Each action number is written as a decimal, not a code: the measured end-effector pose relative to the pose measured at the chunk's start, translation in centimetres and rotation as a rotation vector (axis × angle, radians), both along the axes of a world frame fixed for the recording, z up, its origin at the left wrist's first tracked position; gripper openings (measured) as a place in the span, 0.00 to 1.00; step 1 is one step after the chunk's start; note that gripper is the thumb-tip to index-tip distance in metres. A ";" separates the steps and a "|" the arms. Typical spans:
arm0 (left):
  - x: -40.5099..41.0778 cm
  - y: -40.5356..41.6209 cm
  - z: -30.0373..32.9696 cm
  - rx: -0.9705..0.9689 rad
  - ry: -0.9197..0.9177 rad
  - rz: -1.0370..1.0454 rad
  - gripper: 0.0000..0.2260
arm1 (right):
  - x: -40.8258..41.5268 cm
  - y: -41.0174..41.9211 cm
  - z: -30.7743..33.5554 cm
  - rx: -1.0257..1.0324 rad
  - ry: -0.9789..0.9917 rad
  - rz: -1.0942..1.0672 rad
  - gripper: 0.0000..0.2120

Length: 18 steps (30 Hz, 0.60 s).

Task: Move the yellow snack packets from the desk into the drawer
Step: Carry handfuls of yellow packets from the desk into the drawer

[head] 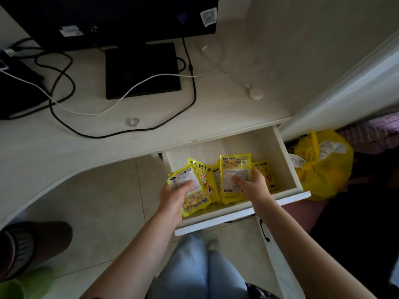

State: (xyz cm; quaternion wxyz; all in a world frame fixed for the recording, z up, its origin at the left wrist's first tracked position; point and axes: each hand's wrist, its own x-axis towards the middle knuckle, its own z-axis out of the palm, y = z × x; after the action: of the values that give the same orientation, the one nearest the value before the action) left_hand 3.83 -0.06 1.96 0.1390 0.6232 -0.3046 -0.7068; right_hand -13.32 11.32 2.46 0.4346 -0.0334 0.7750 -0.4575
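The white drawer (289, 169) under the desk's right end is pulled out. Several yellow snack packets lie inside it, among them one at the back middle (199, 167) and one at the right (264, 172). My left hand (174, 197) grips a yellow packet (194, 199) over the drawer's front left corner. My right hand (251, 184) holds another yellow packet (235, 171) upright over the middle of the drawer, thumb on its label. No yellow packet shows on the desk top (216, 108).
A black monitor (121, 16) on its stand, black and white cables (64, 83), a small round device (255, 93) and a clear ring (132, 121) sit on the desk. A yellow plastic bag (321, 167) lies right of the drawer. Slippers (32, 244) are on the floor at left.
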 end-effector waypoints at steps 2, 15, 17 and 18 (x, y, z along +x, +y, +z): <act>-1.1 -0.5 -1.0 0.028 -0.018 0.017 0.15 | -1.1 -0.9 -0.8 0.037 -0.015 -0.004 0.12; -6.6 -3.2 -8.9 0.118 -0.185 0.199 0.26 | -6.5 -8.0 -8.4 0.232 -0.026 0.214 0.14; -7.1 -3.9 -9.9 0.096 -0.191 0.231 0.25 | -6.8 -9.0 -9.5 0.235 -0.007 0.248 0.15; -7.3 -4.2 -10.5 0.084 -0.199 0.241 0.25 | -7.0 -9.4 -10.1 0.238 0.001 0.266 0.15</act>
State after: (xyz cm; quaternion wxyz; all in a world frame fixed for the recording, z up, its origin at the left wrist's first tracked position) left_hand -3.45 -4.26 -8.51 0.1657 0.7275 -0.2100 -0.6319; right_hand -20.34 1.89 -7.66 0.4920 -0.0841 0.8126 -0.3008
